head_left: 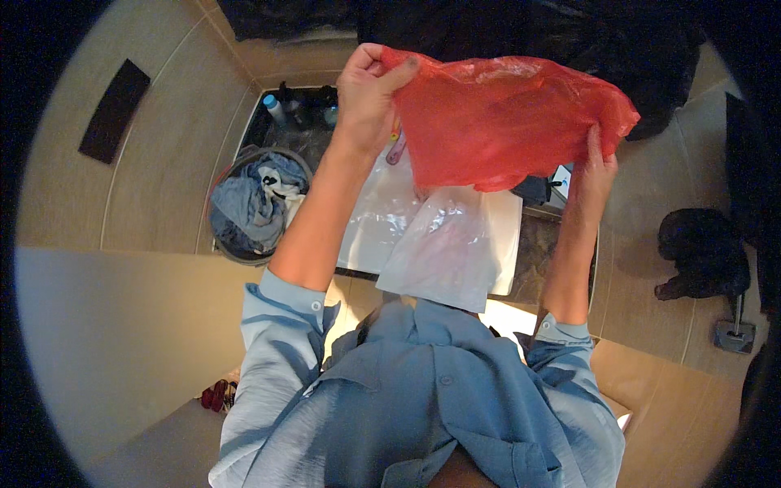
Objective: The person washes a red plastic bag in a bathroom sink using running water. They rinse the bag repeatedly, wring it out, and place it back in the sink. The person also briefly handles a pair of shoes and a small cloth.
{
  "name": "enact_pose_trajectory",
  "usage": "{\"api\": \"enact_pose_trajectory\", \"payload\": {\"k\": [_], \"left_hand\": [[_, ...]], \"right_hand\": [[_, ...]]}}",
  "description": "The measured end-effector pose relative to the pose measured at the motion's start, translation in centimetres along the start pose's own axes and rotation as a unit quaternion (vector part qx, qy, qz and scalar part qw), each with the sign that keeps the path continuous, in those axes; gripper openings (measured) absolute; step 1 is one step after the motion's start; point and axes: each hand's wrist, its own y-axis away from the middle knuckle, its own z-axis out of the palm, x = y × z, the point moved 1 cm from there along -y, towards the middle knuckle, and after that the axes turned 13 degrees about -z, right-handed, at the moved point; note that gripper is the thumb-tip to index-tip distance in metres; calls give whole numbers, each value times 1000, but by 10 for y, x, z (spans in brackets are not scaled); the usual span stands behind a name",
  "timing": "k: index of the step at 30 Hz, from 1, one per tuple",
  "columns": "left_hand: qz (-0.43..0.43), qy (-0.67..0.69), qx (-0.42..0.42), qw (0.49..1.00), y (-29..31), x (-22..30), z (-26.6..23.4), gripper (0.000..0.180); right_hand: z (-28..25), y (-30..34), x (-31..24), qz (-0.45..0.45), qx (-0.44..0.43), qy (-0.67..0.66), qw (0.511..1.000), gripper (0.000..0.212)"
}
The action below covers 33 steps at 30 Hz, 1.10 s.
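Two hands, left hand (366, 93) and right hand (592, 171), each grip clamped on red bag (504, 122) edges, held aloft

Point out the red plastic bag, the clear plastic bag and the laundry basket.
red plastic bag (504, 122), head view, middle of the sheet.
clear plastic bag (447, 252), head view, its centre.
laundry basket (230, 250), head view, lower rim.
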Motion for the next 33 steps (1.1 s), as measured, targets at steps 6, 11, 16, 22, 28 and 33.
{"api": "enact_pose_trajectory", "payload": {"k": [6, 11, 16, 22, 28, 33], "left_hand": [[14, 13, -30, 999, 4, -7, 11, 18], [-1, -10, 10, 1000, 7, -3, -4, 18], [-28, -258, -75, 963, 30, -16, -3, 84], [13, -395, 28, 918, 36, -44, -41, 76], [-9, -95, 295, 951, 57, -29, -121, 41], [48, 16, 342, 938, 78, -36, -134, 41]], "right_hand": [[3, 8, -1, 23, -29, -42, 998, 30], [15, 39, 9, 67, -129, 12, 989, 29], [63, 46, -7, 218, -97, -202, 950, 34], [119, 82, 19, 113, -329, -75, 935, 33], [62, 100, 103, 110, -345, 52, 931, 12], [41, 168, 185, 27, -465, 262, 845, 16]]}}
